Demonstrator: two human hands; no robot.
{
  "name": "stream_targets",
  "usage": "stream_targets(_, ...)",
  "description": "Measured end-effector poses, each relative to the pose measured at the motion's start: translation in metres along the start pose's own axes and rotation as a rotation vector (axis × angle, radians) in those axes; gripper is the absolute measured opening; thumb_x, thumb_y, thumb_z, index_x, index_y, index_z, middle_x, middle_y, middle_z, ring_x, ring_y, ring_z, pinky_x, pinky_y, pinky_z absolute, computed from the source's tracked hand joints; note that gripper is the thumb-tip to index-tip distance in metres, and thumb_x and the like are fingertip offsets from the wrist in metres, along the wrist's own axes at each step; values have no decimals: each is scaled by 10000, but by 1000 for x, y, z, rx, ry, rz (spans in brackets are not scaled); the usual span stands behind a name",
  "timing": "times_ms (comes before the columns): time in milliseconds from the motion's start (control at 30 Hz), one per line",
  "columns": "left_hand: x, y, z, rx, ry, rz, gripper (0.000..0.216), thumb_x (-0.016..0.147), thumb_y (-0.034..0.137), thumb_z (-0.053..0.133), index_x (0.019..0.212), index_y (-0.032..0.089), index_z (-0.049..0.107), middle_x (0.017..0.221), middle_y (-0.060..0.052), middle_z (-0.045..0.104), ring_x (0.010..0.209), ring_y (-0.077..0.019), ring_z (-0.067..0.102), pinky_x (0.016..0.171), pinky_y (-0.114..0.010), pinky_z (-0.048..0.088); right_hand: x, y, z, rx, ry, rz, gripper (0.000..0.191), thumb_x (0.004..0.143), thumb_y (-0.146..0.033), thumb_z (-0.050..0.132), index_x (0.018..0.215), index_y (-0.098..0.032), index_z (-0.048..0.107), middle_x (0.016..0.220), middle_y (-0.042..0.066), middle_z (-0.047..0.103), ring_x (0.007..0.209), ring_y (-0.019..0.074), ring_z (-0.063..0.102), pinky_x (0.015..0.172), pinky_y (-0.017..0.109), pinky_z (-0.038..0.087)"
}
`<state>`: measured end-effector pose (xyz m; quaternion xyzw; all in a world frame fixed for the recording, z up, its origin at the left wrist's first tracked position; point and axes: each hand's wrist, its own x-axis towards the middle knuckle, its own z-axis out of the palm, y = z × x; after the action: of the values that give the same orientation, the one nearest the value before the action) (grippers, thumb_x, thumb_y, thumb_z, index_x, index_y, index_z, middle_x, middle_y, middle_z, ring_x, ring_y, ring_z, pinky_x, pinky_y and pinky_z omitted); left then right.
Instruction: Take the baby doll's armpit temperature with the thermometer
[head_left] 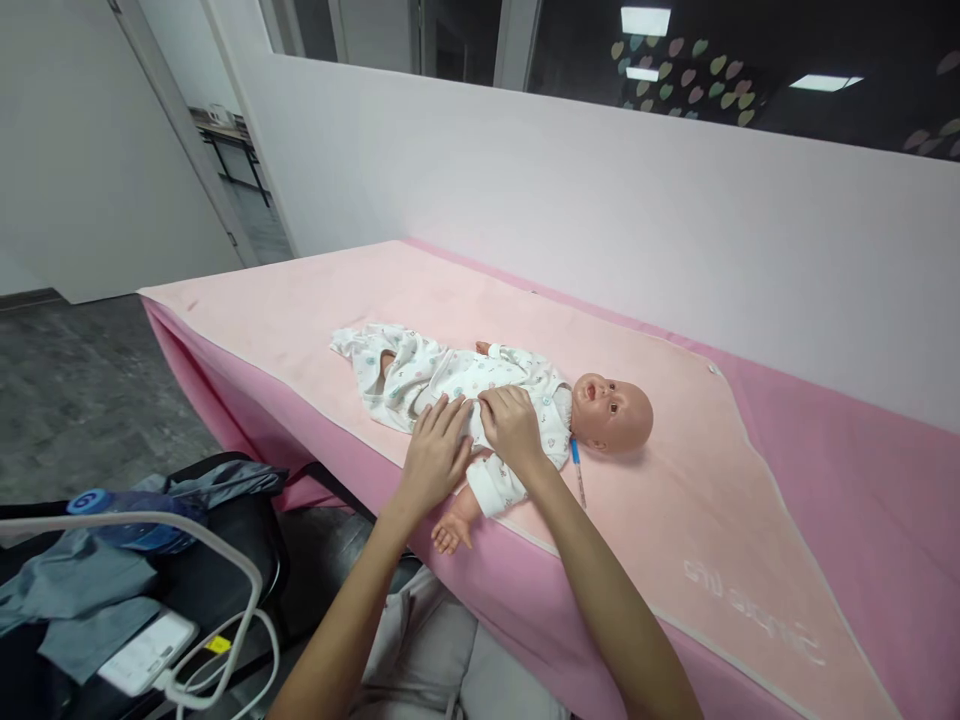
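A baby doll (613, 412) lies on its back on the pink-covered table, head to the right. It wears a white patterned baby outfit (442, 372), rumpled around the legs. My left hand (439, 450) rests on the outfit at the doll's lower belly, fingers stretched out and the thumb apart. Beside it, my right hand (514, 425) has bent fingers pinched together on the cloth at the belly; the fingertips are partly hidden. One doll arm, its hand (450, 533) showing, extends toward me between my forearms. A slim stick with a blue end (577, 462) lies below the doll's head.
A pale pink mat (675, 530) covers the table (862, 450), which stands against a white wall (600, 220). At left, a black chair (247, 540) holds a blue bottle (142, 518), grey cloth (82, 585) and a white power bank (148, 652) with a cable (225, 550).
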<state>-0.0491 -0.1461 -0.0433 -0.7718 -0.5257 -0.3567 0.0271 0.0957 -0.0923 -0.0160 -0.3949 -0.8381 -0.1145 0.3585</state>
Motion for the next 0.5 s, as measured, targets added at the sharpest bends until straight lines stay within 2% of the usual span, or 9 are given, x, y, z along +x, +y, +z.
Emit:
stream_targets(167, -3, 2, -2, 28, -16, -24, 511, 884, 290, 391, 1373, 160, 322, 1454, -130, 304, 1357, -275, 240, 1083, -476, 231, -6, -2, -3, 85, 34, 21, 195, 858, -114, 428, 943, -162, 597, 904, 61, 644, 903, 182, 549, 898, 351, 410)
stream_targets(267, 4, -6, -8, 59, -26, -3, 510, 874, 313, 417, 1357, 162, 350, 1430, -136, 344, 1336, -287, 275, 1084, -489, 205, -11, -19, -22, 175, 188, 86, 216, 845, -98, 426, 932, -167, 612, 969, 70, 653, 968, 184, 563, 930, 382, 427)
stream_targets(333, 12, -13, -12, 62, -32, 22, 465, 872, 329, 428, 1310, 172, 420, 1374, -128, 422, 1301, -291, 327, 1069, -473, 230, -13, -42, -52, 282, 352, 174, 204, 841, -104, 448, 910, -189, 620, 952, 61, 662, 956, 180, 584, 908, 390, 459)
stream_targets(400, 22, -21, -14, 47, -23, 39, 402, 885, 333, 412, 1248, 178, 487, 1298, -119, 498, 1252, -282, 386, 1042, -446, 270, -16, -72, -96, 401, 492, 231, 186, 830, -114, 497, 913, -218, 626, 907, 45, 674, 922, 179, 611, 915, 412, 471)
stream_targets(500, 32, -30, -12, 21, 18, 56, 361, 906, 322, 373, 1206, 184, 519, 1224, -109, 555, 1189, -261, 449, 1018, -434, 280, -36, -121, -174, 524, 569, 316, 226, 861, -142, 478, 980, -269, 623, 908, 33, 682, 914, 182, 636, 901, 422, 492)
